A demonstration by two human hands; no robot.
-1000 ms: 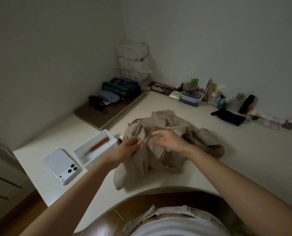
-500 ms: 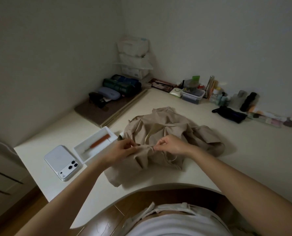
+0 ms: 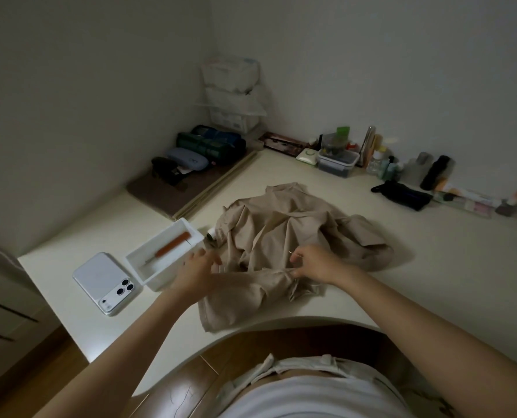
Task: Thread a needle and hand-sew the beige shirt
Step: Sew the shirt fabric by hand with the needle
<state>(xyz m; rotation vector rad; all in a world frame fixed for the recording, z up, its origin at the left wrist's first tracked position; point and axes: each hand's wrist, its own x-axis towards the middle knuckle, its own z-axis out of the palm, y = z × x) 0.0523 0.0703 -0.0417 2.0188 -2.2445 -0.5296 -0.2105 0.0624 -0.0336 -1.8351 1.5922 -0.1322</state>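
The beige shirt (image 3: 284,236) lies crumpled on the cream desk (image 3: 432,267), with one part stretched toward the front edge. My right hand (image 3: 314,262) pinches a thin needle (image 3: 292,252) between thumb and forefinger, while its lower fingers hold a gathered fold of the shirt. My left hand (image 3: 195,268) rests on the shirt's left edge beside the white tray, fingers fairly straight. A small thread spool (image 3: 210,235) peeks out beside the shirt's left edge. The thread itself is too fine to make out.
A white tray (image 3: 139,260) holding an orange-handled tool (image 3: 172,245) sits left of the shirt, and a white phone (image 3: 108,282) lies further left. Pouches, boxes, bottles and a black pouch (image 3: 402,194) line the back wall. The desk's curved front edge is near my body.
My left hand has let go of the fabric and moved left toward the tray. My right hand has shifted right and lifted the needle away from the fold.
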